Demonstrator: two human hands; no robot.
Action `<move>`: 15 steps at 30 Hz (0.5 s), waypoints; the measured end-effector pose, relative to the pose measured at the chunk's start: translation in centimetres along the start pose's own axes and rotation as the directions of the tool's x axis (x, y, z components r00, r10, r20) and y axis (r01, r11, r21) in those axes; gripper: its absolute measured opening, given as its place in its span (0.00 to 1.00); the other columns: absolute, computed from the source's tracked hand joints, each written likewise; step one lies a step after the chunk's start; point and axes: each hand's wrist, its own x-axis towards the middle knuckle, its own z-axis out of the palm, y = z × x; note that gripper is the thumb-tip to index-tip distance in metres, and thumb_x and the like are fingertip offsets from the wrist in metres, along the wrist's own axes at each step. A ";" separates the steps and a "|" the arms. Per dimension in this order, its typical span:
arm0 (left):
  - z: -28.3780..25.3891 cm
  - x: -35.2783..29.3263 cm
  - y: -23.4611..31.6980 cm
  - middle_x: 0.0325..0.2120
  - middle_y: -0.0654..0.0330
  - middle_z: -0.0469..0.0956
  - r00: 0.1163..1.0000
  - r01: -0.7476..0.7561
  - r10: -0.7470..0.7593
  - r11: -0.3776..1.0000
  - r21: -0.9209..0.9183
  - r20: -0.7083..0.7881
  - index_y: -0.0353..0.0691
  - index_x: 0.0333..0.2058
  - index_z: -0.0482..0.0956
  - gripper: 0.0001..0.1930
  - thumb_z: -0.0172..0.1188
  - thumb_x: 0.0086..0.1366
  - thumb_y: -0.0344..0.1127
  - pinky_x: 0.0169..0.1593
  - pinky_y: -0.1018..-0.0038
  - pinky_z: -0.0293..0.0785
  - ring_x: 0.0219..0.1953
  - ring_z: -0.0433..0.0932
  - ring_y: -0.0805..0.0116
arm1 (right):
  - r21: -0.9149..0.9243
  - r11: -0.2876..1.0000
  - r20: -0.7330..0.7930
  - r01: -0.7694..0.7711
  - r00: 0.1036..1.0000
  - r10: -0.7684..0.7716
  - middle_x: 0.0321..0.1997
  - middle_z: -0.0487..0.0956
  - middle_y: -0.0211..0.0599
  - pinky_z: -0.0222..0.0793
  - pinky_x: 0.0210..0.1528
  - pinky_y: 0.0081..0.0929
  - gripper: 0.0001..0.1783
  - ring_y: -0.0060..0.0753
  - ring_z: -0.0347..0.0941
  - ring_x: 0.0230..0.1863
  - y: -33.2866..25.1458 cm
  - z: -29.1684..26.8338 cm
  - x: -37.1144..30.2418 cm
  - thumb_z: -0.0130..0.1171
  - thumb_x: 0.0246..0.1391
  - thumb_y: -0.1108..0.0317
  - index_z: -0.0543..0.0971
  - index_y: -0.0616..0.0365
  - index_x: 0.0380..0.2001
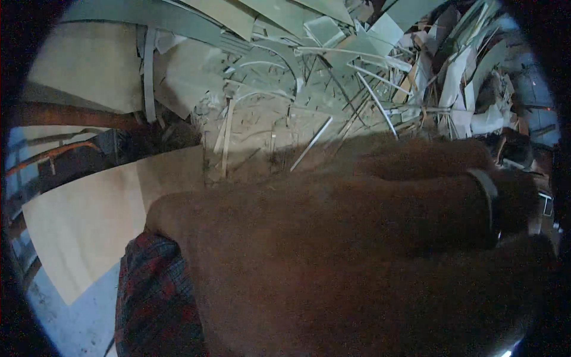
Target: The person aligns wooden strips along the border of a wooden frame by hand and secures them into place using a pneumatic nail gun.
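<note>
My left hand (pixel 333 238) is very close to the camera and fills much of the lower and right part of the head view, dark and blurred. A red and dark-blue plaid sleeve (pixel 156 291) shows below its wrist at the lower left. The fingers run toward the right, and a pale ring (pixel 489 196) circles one of them. Past the ring the finger ends are lost in shadow, so whether they hold anything is hidden. No part of my right hand shows.
A pale flat sheet (pixel 89 226) with a pointed corner lies at left, above a bluish floor (pixel 77 324). Rusty orange metal bars (pixel 71 116) stand behind it. Beyond my hand spreads a heap of thin strips (pixel 312 143), broken sheets (pixel 383 35) and torn scraps (pixel 455 89).
</note>
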 end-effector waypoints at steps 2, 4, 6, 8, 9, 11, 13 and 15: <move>-0.8 -0.2 1.9 0.42 0.49 0.78 0.997 0.061 -0.064 0.996 0.070 0.036 0.31 0.49 0.75 0.32 0.60 0.60 0.57 0.53 0.63 0.72 0.47 0.77 0.54 | 0.042 0.999 0.028 0.009 1.000 -0.010 0.49 0.74 0.42 0.79 0.34 0.31 0.30 0.45 0.78 0.39 -0.8 0.2 0.1 0.67 0.48 0.66 0.70 0.51 0.56; -0.4 0.8 -2.6 0.41 0.50 0.78 0.998 0.008 -0.007 1.000 -0.018 0.060 0.32 0.48 0.76 0.28 0.60 0.62 0.54 0.52 0.63 0.72 0.46 0.77 0.54 | 0.029 0.991 -0.039 -0.130 0.991 0.131 0.49 0.74 0.41 0.80 0.33 0.30 0.31 0.45 0.78 0.39 1.6 -1.5 -2.3 0.67 0.48 0.66 0.70 0.50 0.56; -1.8 -1.1 -1.6 0.40 0.51 0.79 0.991 0.095 -0.098 0.995 0.038 0.089 0.33 0.46 0.77 0.24 0.59 0.63 0.51 0.51 0.63 0.73 0.45 0.77 0.55 | 0.070 0.993 -0.015 -0.095 0.995 0.097 0.49 0.74 0.39 0.81 0.29 0.27 0.32 0.45 0.79 0.37 2.1 0.1 -3.4 0.69 0.47 0.65 0.70 0.49 0.56; -2.4 -2.3 0.4 0.38 0.52 0.79 0.968 0.236 -0.240 0.969 0.067 0.070 0.34 0.44 0.78 0.21 0.58 0.65 0.48 0.51 0.62 0.73 0.44 0.78 0.55 | 0.113 0.993 -0.077 -0.018 0.997 0.026 0.49 0.73 0.38 0.82 0.26 0.25 0.32 0.45 0.79 0.36 5.1 1.9 -4.4 0.70 0.46 0.64 0.70 0.48 0.55; -0.2 -4.0 0.5 0.43 0.53 0.78 0.844 0.474 -0.475 0.878 -0.069 -0.248 0.33 0.48 0.77 0.27 0.63 0.58 0.50 0.54 0.64 0.69 0.47 0.75 0.58 | 0.116 0.883 0.138 -0.455 0.888 0.439 0.54 0.74 0.43 0.74 0.48 0.41 0.44 0.44 0.75 0.48 -3.8 -2.6 -2.9 0.74 0.43 0.57 0.65 0.59 0.60; 5.4 -7.3 -4.2 0.47 0.54 0.77 0.581 0.633 -0.723 0.690 -0.351 -0.374 0.32 0.52 0.74 0.34 0.68 0.53 0.52 0.57 0.66 0.66 0.51 0.74 0.62 | 0.155 0.793 0.086 -0.589 0.808 0.583 0.54 0.72 0.41 0.78 0.47 0.40 0.42 0.46 0.75 0.49 -3.9 -4.9 -3.5 0.74 0.42 0.59 0.64 0.51 0.60; 7.6 -7.0 -4.4 0.46 0.55 0.77 0.562 0.701 -0.793 0.608 -0.373 -0.236 0.33 0.52 0.74 0.33 0.68 0.54 0.51 0.57 0.66 0.66 0.51 0.75 0.62 | 0.206 0.737 0.111 -0.644 0.763 0.637 0.54 0.71 0.38 0.81 0.46 0.40 0.42 0.48 0.76 0.50 -2.5 -4.4 -3.8 0.73 0.42 0.62 0.64 0.44 0.60; 10.4 -3.6 -2.4 0.45 0.57 0.77 0.736 0.582 -0.669 0.704 -0.407 -0.105 0.35 0.50 0.75 0.29 0.67 0.55 0.49 0.56 0.67 0.67 0.49 0.75 0.62 | 0.059 0.889 0.017 -0.454 0.891 0.454 0.58 0.70 0.41 0.74 0.54 0.47 0.41 0.50 0.73 0.56 1.2 -1.7 -4.8 0.71 0.44 0.60 0.64 0.45 0.62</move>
